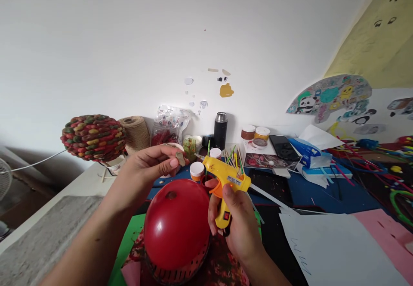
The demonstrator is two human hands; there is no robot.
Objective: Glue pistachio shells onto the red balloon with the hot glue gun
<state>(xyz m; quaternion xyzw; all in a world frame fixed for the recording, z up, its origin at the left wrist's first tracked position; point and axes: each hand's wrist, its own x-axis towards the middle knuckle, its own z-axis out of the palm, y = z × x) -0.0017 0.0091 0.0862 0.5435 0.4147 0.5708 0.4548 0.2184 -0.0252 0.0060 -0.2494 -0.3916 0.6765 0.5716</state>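
Observation:
My left hand pinches a small greenish-brown piece between thumb and fingertips. A yellow glue gun is gripped in my right hand, its nozzle pointing left toward that piece, with a narrow gap between them. Fingers of the right hand wrap round the handle and orange trigger. Below both hands, a round red balloon sits in a slotted basket, with a small dark spot near its top.
A ball of coloured lumps and a twine spool stand at left. Behind are a black flask and paint jars. A phone, white paper and coloured pipe cleaners lie to the right.

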